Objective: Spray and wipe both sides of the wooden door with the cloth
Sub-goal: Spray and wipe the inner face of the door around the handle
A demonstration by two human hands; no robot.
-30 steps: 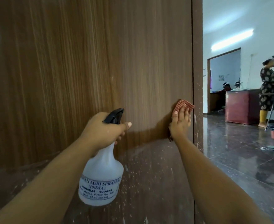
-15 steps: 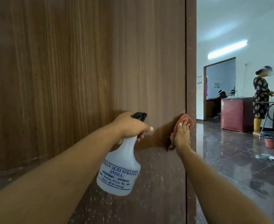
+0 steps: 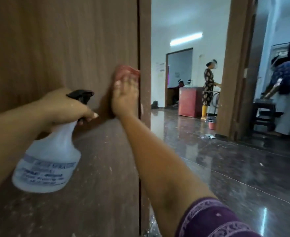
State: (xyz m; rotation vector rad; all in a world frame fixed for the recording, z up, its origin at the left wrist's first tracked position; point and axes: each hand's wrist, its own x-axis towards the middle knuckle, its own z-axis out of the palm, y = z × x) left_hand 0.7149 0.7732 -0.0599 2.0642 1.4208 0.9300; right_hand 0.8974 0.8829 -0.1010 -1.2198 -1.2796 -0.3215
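The wooden door (image 3: 58, 48) fills the left half of the view, its lower panel darker and speckled with pale marks. My left hand (image 3: 62, 106) grips the neck of a white spray bottle (image 3: 46, 161) with a black trigger head, held close to the door. My right hand (image 3: 125, 96) lies flat with straight fingers on a red checked cloth (image 3: 126, 70), pressing it against the door near its right edge. Most of the cloth is hidden under my fingers.
Past the door's edge lies a dark glossy floor (image 3: 226, 168). A person (image 3: 208, 84) stands by a red cabinet (image 3: 188, 101) at the back. A wooden door frame (image 3: 231, 65) stands right, with another person (image 3: 286, 93) bending beyond it. A small red bucket (image 3: 211, 124) sits on the floor.
The view has swung right, showing more of the room. My right hand has slid the cloth upward along the door's edge. The spray bottle has shifted left and lower in view.
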